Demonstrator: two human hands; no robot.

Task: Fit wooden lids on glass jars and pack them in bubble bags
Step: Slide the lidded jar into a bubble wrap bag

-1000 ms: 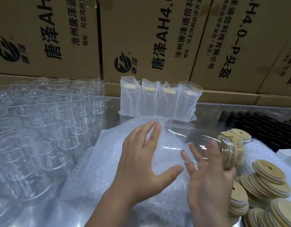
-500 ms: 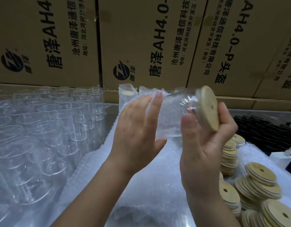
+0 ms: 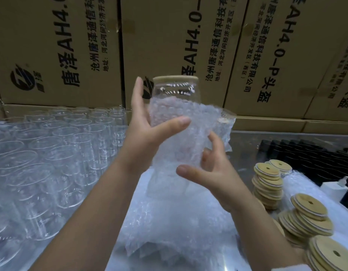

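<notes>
Spare bags (image 3: pixel 169 222) lie on the counter (image 3: pixel 245 147). Right hand (image 3: pixel 214 173), fingers spread and curled, cups the bubble bag (image 3: pixel 181 137) low down. Left hand (image 3: pixel 143 139), fingers spread, grips the upright jar (image 3: pixel 175 90) through the bag, above the counter; wooden lid (image 3: pixel 175 78) fitted. Boxes (image 3: pixel 52 45) stand behind

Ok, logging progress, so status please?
Left hand grips jar. Right hand holds bag round it. Lid on, jar top outside bag. Nothing blocking.
</notes>
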